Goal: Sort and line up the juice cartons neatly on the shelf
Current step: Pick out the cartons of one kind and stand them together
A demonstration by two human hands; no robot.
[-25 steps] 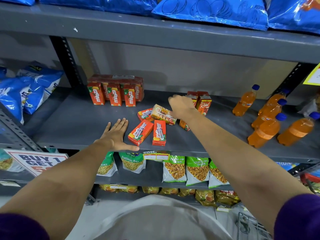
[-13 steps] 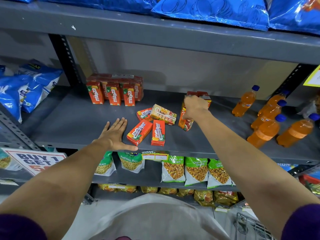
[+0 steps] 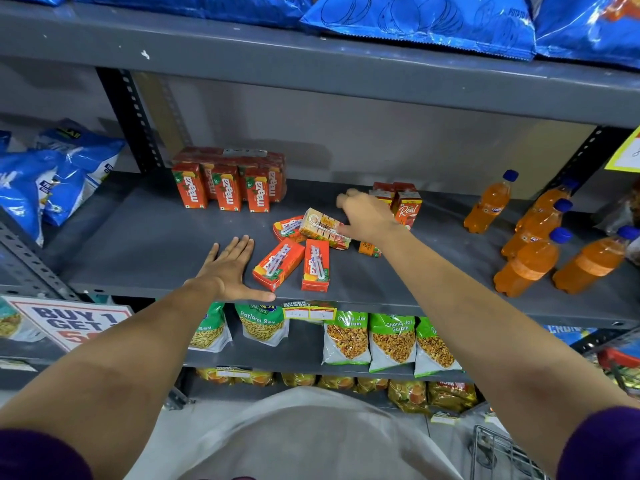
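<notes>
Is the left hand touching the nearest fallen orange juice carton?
Apart. In the head view the left hand lies flat on the grey metal shelf; bare shelf shows between its fingers and the fallen orange juice carton.

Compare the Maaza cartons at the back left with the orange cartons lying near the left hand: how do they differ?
The back Maaza cartons stand upright in a tidy row; the loose orange cartons lie flat. The row faces forward, the loose ones point at mixed angles near the left hand. Both groups are orange-red.
</notes>
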